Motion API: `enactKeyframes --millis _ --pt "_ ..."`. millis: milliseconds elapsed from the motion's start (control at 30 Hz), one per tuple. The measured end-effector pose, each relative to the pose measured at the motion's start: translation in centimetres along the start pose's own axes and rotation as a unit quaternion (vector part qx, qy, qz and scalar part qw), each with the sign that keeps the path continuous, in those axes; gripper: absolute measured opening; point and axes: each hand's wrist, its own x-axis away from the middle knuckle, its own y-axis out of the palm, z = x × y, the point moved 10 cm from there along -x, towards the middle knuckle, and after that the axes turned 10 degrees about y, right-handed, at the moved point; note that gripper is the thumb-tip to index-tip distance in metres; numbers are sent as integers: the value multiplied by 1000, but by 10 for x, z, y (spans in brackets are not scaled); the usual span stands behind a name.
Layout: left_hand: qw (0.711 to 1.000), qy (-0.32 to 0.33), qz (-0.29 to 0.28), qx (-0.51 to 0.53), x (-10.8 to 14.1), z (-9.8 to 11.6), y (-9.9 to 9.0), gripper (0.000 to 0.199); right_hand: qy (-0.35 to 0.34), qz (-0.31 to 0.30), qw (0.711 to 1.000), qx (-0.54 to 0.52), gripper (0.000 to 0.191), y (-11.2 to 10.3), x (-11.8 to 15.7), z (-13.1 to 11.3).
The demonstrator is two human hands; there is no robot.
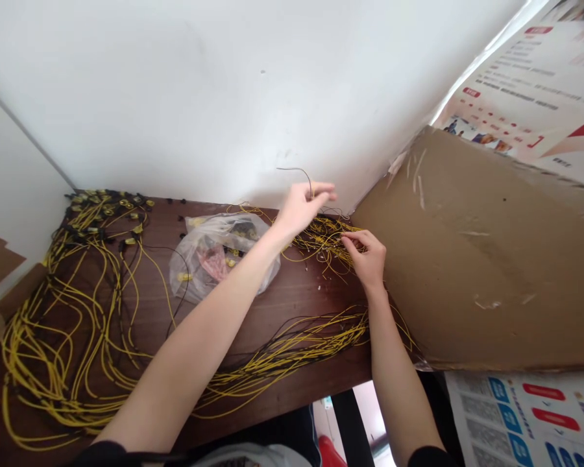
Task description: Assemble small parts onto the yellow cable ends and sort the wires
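Note:
My left hand point(304, 206) is raised near the white wall, its thumb and fingers closed on a thin dark wire point(296, 169) whose free end curves up and to the left. My right hand point(368, 257) pinches at the right edge of a tangled pile of short yellow wires point(321, 241); what lies between its fingertips is too small to make out. Left of the pile sits a clear plastic bag point(182, 256) with small yellow and black parts inside. My left forearm passes in front of part of the bag.
A long yellow-and-black wire harness point(292, 347) runs along the brown tabletop's point(292, 295) front. Its connector ends point(109, 211) are heaped at the back left. A cardboard sheet point(491, 259) stands at the right, with printed posters point(530, 84) behind it. A white wall point(199, 97) closes the back.

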Motion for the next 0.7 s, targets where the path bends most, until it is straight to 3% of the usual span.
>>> enactKeyframes --millis 133,300,700 --pt "973 19 -111 -201 12 -8 37 28 -19 11 1000 4 13 -2 1 -7" --pt "905 8 -162 -393 26 -11 51 21 -23 28 999 1 15 -6 2 -9" --pt "917 4 -134 -377 23 -8 44 24 13 -7 1000 10 14 3 0 0"
